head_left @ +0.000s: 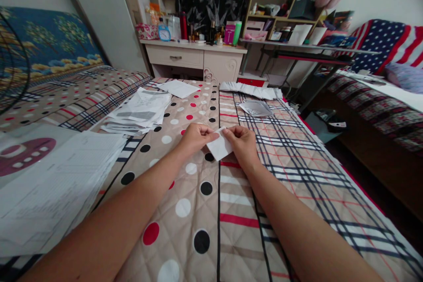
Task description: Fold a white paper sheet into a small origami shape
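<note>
Over the middle of the bedspread, a small folded piece of white paper [219, 147] is held between both hands. My left hand [197, 136] pinches its upper left edge, thumb on top. From the other side, my right hand [243, 140] grips the upper right edge, its thumb close to the left thumb. The paper's lower corner points toward me. The undersides of the fingers are hidden. Beyond the hands lie a clear plastic sleeve [257, 108] and a long folded white strip [251, 90].
Stacked printed papers [142, 108] lie to the left, with a flat white sheet [180, 88] behind them. Nearer on the left is a large pile of sheets [66, 176]. A cream dresser [185, 58] and a desk [284, 45] stand past the patterned bedspread [185, 229].
</note>
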A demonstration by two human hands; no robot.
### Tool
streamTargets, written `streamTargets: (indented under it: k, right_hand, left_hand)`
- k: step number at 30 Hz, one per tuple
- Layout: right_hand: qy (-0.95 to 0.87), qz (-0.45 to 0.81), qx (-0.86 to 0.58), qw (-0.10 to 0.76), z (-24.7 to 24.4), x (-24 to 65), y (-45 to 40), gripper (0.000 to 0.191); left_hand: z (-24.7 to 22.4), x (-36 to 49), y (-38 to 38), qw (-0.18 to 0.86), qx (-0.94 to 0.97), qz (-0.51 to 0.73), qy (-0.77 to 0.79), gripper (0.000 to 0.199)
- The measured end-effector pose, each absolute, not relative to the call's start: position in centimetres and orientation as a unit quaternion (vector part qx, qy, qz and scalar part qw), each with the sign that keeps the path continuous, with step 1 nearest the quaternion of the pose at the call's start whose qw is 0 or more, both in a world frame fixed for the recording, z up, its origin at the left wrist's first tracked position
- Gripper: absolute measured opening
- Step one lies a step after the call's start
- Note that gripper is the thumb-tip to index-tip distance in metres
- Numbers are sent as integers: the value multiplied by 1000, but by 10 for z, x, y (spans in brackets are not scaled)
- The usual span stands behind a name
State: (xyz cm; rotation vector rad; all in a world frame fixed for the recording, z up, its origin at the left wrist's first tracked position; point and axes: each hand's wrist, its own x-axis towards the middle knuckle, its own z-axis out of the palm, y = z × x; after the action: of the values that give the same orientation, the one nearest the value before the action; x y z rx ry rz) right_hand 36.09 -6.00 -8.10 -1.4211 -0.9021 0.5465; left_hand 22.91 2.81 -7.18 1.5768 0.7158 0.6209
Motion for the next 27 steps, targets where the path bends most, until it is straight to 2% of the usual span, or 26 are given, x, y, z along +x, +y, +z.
streamTargets:
  k: [4,10,13,15,18,21,23,27]
  right_hand:
    - [-380,206,-637,638,-80,363,-62,26]
    - [-400,321,-606,608,-86,371,-58,29]
    - [-436,285,-643,562,-89,376,-56,24]
    - [-470,187,-704,498,-89,377,-57,20]
    - [-488,58,-790,367,-83,376,-60,16]
    - [-474,28,-831,290,-79,375,-63,22]
    - [-468,25,-836,286,-78,375,-64,26]
    - [-474,17,-831,292,-82,375,-63,16]
  left_hand:
    - [-71,227,27,648,682,167,293,16]
    - [-69,226,30,617,664,234,351,12]
    - [-72,226,33,582,684,234,373,10]
    - [-76,227,34,502,732,244,391,11]
    - [-80,227,34,288,828,276,395,18]
    - [-82,227,33,120,878,291,362,40]
    - [-84,228,33,75,904,288,308,45]
    - [-92,232,31,59,949,231,205,35]
